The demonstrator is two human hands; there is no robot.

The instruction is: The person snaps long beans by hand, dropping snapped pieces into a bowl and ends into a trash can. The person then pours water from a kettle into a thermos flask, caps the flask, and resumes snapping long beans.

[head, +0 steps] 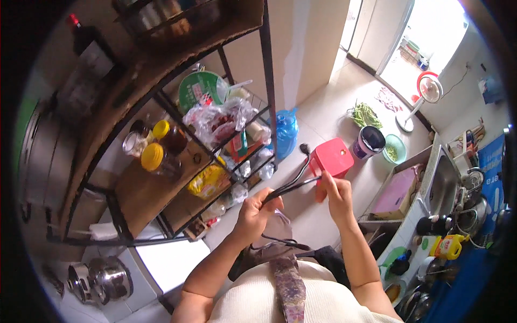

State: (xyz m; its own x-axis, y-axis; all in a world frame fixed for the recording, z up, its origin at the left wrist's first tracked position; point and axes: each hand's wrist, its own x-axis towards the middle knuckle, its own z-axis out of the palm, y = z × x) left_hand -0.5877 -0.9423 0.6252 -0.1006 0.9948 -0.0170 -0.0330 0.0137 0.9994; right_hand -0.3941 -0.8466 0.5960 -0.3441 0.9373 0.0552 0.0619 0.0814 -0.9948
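Observation:
A black power cord (294, 186) is stretched between my two hands in front of my body. My left hand (255, 214) is closed around several strands of it. The thumb and fingers of my right hand (338, 194) pinch a length at the right. From my left fist one strand runs up to a dark plug (305, 148), which hangs free. More cord loops down below my left hand, by my lap. Beyond my right hand stands a red plastic stool (332, 155), partly hidden by the hand.
At left, a metal-framed shelf (266, 60) holds yellow-lidded jars (152, 157) and plastic bags. A blue-bagged water bottle (286, 133), black bucket (369, 140), green basin (394, 149), green beans (364, 114) and fan (429, 89) stand or lie on the floor. The sink counter (443, 177) runs along the right.

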